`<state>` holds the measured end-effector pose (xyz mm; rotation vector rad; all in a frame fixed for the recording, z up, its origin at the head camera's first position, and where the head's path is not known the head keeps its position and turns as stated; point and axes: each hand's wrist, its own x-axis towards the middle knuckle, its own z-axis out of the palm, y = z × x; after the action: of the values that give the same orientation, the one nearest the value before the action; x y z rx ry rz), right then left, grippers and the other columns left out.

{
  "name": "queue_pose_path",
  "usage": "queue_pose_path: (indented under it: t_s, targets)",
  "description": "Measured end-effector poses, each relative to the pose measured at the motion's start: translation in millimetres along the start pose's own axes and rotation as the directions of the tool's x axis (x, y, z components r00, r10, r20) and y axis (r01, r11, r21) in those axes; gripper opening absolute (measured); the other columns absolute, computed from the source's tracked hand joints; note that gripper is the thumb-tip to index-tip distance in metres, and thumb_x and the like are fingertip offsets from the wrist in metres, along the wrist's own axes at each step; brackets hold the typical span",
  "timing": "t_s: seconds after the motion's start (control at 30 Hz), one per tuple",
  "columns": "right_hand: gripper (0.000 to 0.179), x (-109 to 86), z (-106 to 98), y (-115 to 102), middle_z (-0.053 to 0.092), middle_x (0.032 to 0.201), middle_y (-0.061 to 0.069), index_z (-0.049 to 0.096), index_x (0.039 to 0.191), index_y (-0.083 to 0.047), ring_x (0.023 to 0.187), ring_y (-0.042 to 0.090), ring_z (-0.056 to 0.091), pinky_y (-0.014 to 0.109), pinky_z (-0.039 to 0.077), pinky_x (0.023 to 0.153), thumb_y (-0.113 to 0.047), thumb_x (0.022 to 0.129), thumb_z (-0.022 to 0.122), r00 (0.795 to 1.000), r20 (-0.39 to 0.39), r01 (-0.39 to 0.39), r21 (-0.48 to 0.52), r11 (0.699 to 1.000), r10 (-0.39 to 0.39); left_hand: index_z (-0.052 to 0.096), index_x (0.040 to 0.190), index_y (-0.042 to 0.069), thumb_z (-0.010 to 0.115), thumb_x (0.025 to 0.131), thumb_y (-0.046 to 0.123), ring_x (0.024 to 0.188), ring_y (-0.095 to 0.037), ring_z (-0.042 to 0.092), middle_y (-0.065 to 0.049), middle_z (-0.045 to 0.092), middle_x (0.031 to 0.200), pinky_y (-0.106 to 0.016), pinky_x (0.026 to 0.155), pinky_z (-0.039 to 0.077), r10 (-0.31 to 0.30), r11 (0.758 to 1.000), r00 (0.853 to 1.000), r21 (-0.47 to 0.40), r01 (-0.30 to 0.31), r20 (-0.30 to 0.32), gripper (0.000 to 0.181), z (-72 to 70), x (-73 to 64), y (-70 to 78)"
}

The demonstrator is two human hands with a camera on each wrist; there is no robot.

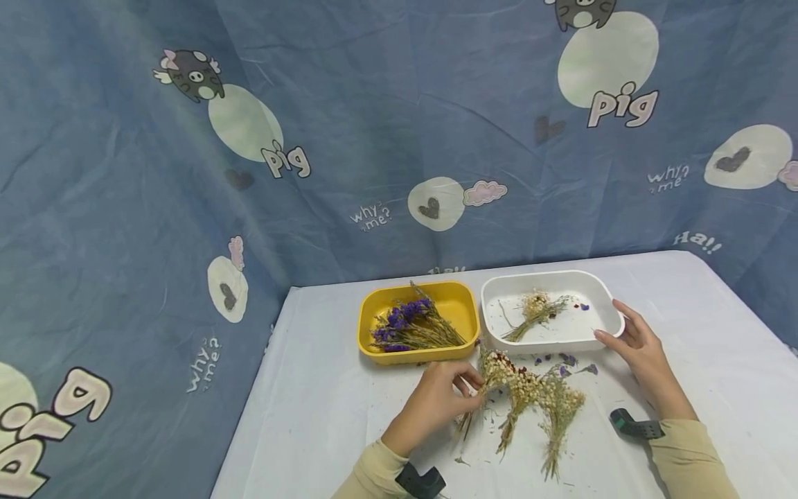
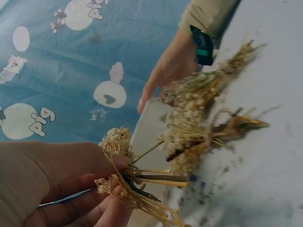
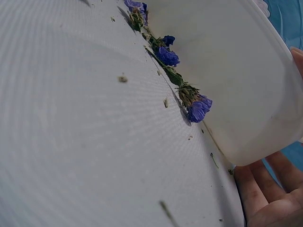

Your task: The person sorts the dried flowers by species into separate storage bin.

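Note:
My left hand [image 1: 436, 396] pinches a small bunch of dried cream flowers [image 2: 118, 142] between thumb and fingers, just in front of the trays. Its cut stems fan out past the fingertips in the left wrist view. On the right, my right hand [image 1: 645, 357] holds the corner of a white tray [image 1: 548, 346], thumb at the front rim and fingers along the end wall. A bunch of dried flowers [image 1: 536, 314] lies inside that tray. Two more cream bunches, one in the middle [image 1: 522, 395] and one farther right [image 1: 559, 409], lie on the table beside my left hand.
A yellow tray [image 1: 463, 305] with purple dried flowers [image 1: 408, 319] stands left of the white one. Loose purple blossoms [image 3: 199, 109] and plant crumbs lie along the white tray's front. A blue printed curtain [image 1: 374, 125] hangs behind the white-covered table [image 1: 299, 416].

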<state>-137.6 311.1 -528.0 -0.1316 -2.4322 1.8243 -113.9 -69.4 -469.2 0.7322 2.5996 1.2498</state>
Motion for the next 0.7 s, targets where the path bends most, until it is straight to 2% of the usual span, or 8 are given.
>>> queue_pose_path:
  t_s: [0.2,0.5,0.7]
  targets:
    - [0.083,0.3,0,0,0.011,0.174,0.013,0.013,0.166,-0.038,0.160,0.029,0.022,-0.002,0.035,0.107,-0.032,0.102,0.066,1.000,0.001,-0.006,-0.002,1.000,0.006,0.077,0.100,0.018,0.082,0.088,0.013,0.075,0.005,0.062,0.005,0.076,0.098,-0.014,0.067,0.055,0.010,1.000,1.000,0.016,-0.009,-0.006,0.014,-2.8,18.3,9.2]
    - [0.084,1.6,0,0,0.010,0.174,0.014,0.013,0.166,-0.038,0.160,0.031,0.020,-0.001,0.033,0.109,-0.031,0.102,0.066,1.000,0.006,-0.010,0.007,1.000,0.010,0.078,0.100,0.017,0.081,0.089,0.014,0.073,0.005,0.059,0.006,0.076,0.097,-0.012,0.066,0.052,0.046,0.993,0.999,0.113,-0.045,-0.009,0.012,-1.7,51.0,20.2]
    - [0.083,2.5,0,2,0.012,0.174,0.014,0.015,0.167,-0.035,0.160,0.025,0.022,-0.002,0.035,0.107,-0.028,0.102,0.067,1.000,0.004,0.002,0.016,1.000,-0.002,0.078,0.098,0.020,0.081,0.089,0.017,0.072,0.004,0.058,0.009,0.075,0.091,-0.013,0.066,0.050,0.045,0.987,0.999,0.156,-0.045,0.000,0.010,0.6,74.1,27.2]
